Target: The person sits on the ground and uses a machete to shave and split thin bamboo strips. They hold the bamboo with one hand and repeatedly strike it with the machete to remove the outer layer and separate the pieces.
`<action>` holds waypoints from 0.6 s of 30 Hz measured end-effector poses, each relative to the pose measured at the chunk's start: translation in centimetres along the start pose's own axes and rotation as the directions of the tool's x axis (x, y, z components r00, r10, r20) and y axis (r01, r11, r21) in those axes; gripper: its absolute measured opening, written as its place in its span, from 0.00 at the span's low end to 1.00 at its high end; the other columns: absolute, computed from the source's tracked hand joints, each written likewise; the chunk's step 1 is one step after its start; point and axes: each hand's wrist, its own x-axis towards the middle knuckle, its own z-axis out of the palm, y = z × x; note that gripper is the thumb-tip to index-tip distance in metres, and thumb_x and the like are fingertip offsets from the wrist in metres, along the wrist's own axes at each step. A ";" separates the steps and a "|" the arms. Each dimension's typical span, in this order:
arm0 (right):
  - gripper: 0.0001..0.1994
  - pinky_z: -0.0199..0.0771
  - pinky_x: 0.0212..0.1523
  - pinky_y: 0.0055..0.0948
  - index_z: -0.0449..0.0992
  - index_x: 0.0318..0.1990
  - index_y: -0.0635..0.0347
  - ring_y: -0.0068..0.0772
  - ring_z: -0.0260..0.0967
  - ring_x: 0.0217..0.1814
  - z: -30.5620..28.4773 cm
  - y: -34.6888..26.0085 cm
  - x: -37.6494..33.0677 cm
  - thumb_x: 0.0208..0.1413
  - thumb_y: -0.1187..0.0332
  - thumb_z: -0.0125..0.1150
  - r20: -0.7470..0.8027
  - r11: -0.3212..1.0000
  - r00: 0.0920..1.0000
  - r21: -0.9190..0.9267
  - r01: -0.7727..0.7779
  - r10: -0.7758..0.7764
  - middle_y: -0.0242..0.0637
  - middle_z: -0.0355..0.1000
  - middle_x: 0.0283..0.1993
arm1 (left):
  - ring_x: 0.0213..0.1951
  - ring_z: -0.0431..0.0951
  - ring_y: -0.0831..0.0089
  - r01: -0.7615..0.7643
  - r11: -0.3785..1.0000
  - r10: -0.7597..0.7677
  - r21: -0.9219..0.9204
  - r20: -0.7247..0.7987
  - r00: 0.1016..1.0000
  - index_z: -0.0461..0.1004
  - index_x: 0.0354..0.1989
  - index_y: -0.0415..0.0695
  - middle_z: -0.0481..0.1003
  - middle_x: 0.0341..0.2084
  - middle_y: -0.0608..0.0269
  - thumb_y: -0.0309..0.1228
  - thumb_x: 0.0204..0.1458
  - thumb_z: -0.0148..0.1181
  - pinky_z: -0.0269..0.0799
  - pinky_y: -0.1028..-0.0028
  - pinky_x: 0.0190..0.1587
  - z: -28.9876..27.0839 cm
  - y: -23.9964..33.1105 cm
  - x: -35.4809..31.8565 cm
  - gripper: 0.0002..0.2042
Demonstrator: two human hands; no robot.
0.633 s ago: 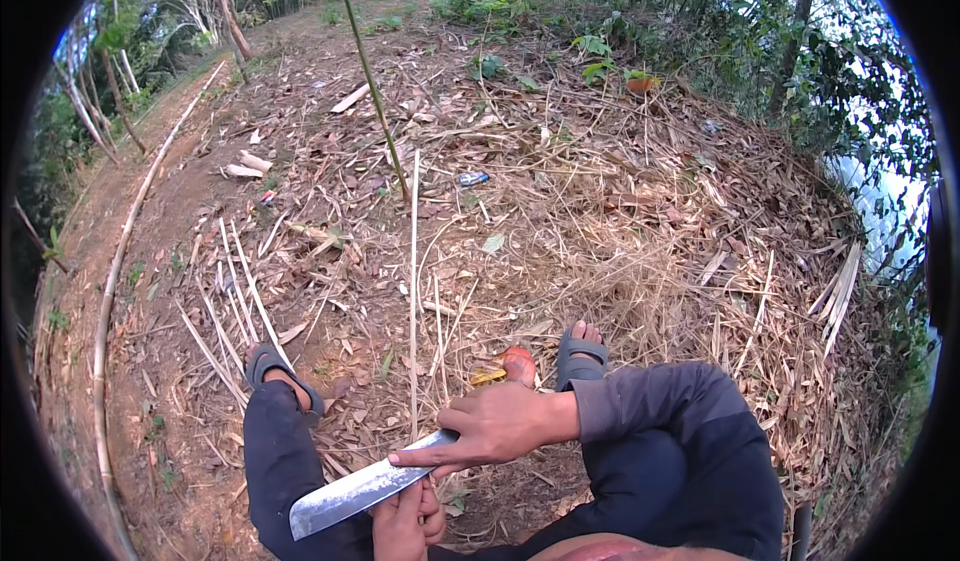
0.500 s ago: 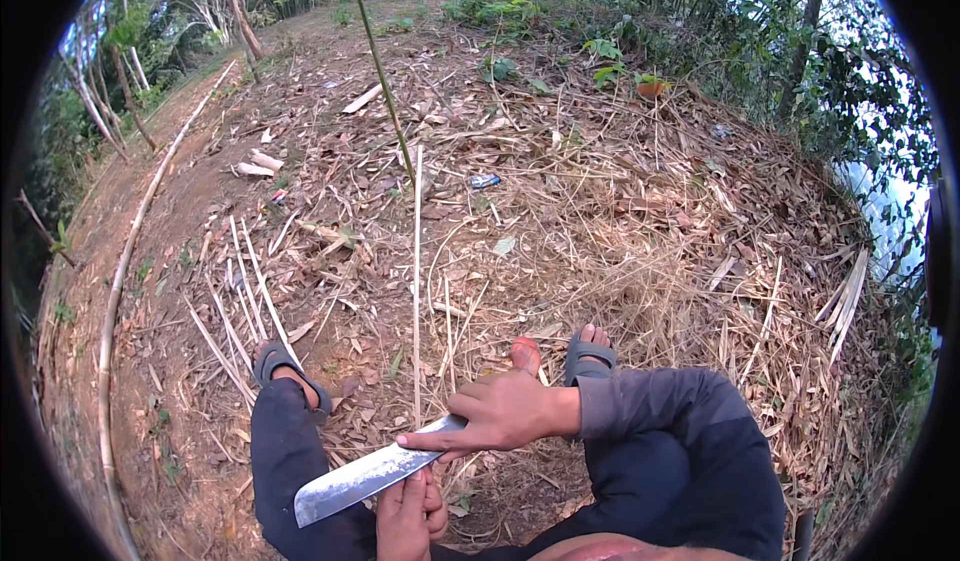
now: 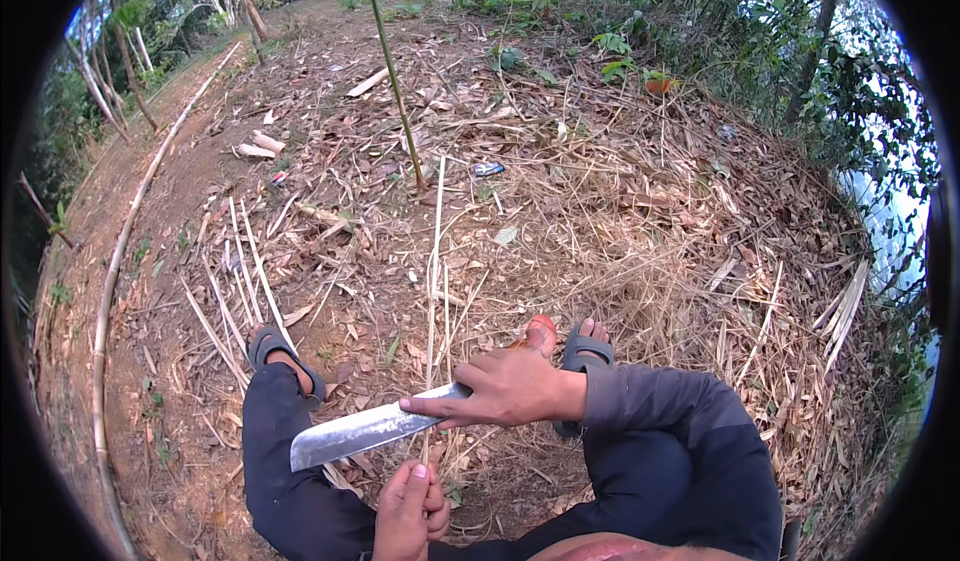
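Sloping ground point(image 3: 690, 301) strewn with dry leaves and straw fills most of the frame. A long bare pole point(image 3: 107, 306) curves down the left side. Dark-trousered legs point(image 3: 285, 481) spread along the bottom, grey sandals point(image 3: 585, 351) on the feet. A thin green stem point(image 3: 394, 71) slants down from top centre. Below it, a pale, narrow strip point(image 3: 436, 251) runs from mid-frame to lower centre, passing under a broad-bladed knife point(image 3: 360, 435) that points lower left. The right hand point(image 3: 505, 389), at lower centre, is closed around the knife, index finger stretched along the blade. The left hand point(image 3: 408, 516), at bottom centre, is curled closed, pinching the strip's near end between thumb and fingers. Loose pale slats point(image 3: 258, 271) lie left of centre.
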 end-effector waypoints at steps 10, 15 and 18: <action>0.26 0.68 0.22 0.38 0.63 0.71 0.39 0.36 0.65 0.19 0.4 3.1 -2.1 0.66 0.59 0.56 -0.009 0.865 0.883 0.204 -0.458 0.470 0.35 0.65 0.25 | 0.14 0.50 0.85 -0.005 1.000 0.005 -0.021 0.012 1.000 0.62 0.39 0.46 0.53 0.17 0.74 0.39 0.71 0.41 0.44 0.81 0.15 0.0 -0.6 0.1 0.11; 0.29 0.54 0.12 0.30 0.63 0.70 0.27 0.25 0.58 0.14 0.3 -1.6 -0.8 0.61 0.47 0.58 0.050 0.979 0.999 0.206 0.007 -0.018 0.29 0.57 0.22 | 0.14 0.50 0.85 -0.023 0.999 0.021 -0.034 -0.057 0.998 0.64 0.39 0.45 0.55 0.17 0.74 0.38 0.70 0.43 0.44 0.81 0.15 -0.3 -0.7 0.4 0.11; 0.28 0.56 0.13 0.30 0.63 0.71 0.29 0.25 0.59 0.15 -0.4 -1.6 0.1 0.62 0.50 0.56 0.056 0.966 0.997 0.254 0.046 -0.062 0.29 0.56 0.22 | 0.14 0.50 0.85 -0.034 0.998 0.031 -0.052 -0.058 0.998 0.64 0.40 0.44 0.55 0.17 0.74 0.38 0.70 0.44 0.44 0.81 0.15 -0.3 -0.2 0.0 0.10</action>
